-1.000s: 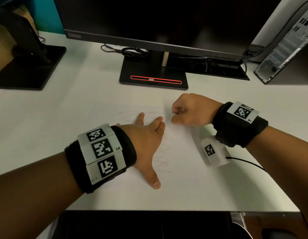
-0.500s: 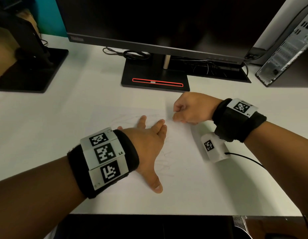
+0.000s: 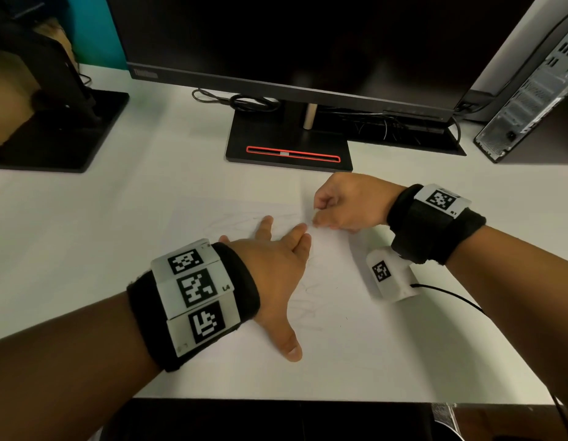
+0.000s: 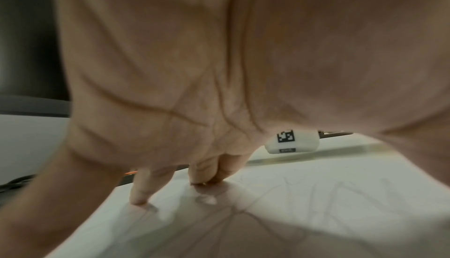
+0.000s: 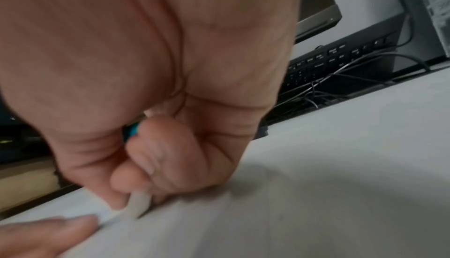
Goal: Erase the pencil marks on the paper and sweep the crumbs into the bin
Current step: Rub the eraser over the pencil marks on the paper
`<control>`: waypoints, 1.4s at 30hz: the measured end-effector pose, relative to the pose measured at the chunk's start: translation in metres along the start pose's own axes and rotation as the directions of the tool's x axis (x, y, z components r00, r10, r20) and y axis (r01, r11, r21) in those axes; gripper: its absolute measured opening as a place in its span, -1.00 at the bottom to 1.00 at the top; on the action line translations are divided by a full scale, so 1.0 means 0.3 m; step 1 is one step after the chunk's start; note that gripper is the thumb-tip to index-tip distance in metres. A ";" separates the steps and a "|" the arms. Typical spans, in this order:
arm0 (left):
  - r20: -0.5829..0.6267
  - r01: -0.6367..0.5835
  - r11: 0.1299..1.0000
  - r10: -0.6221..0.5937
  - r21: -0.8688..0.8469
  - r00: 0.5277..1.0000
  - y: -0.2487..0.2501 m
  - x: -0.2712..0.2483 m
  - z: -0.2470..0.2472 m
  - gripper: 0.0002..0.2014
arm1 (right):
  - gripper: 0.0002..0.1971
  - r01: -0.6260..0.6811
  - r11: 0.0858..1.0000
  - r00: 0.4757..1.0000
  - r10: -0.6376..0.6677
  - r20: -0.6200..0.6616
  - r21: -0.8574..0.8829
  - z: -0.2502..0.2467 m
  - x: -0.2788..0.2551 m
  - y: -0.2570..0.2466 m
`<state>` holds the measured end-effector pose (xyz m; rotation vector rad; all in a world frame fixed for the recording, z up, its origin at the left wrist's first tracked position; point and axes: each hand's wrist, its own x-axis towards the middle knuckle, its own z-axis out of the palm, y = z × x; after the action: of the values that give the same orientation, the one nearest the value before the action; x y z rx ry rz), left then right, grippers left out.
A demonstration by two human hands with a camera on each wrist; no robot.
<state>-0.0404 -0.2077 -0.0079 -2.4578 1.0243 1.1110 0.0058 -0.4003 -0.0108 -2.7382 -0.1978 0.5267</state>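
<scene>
- The paper (image 3: 324, 313) lies on the desk (image 3: 85, 249), pinned by the flat, spread left hand (image 3: 276, 275).
- An eraser (image 5: 138, 205) is pinched in the curled right hand (image 3: 349, 202), tip on the sheet.
- The sheet could be creased if the pinning pressure is eased.
- No bin is seen; the crumbs cannot be made out.

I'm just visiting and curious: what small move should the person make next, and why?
Probably rub the eraser in the right hand toward the faint pencil marks still visible on the paper, while the left hand presses it flat.
</scene>
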 end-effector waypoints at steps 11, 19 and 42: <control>-0.039 0.008 1.000 -0.008 0.006 0.999 -0.006 -0.001 0.009 0.53 | -0.69 -0.037 0.999 0.999 0.037 -0.007 0.024 -0.009 0.014 0.008; -0.191 0.140 0.990 -0.139 -0.012 0.972 -0.085 -0.009 -0.046 0.37 | -0.72 -0.030 0.999 0.998 0.031 -0.050 0.017 -0.007 0.001 0.014; -0.132 0.161 0.987 -0.159 0.009 0.978 -0.085 0.000 -0.029 0.44 | -0.75 0.126 0.988 0.991 -0.123 0.046 -0.090 0.028 -0.024 -0.056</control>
<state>-0.0178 -0.1935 -0.0034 -2.5742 0.8489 0.8961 -0.0053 -0.3834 -0.0096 -2.7832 -0.4105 0.5505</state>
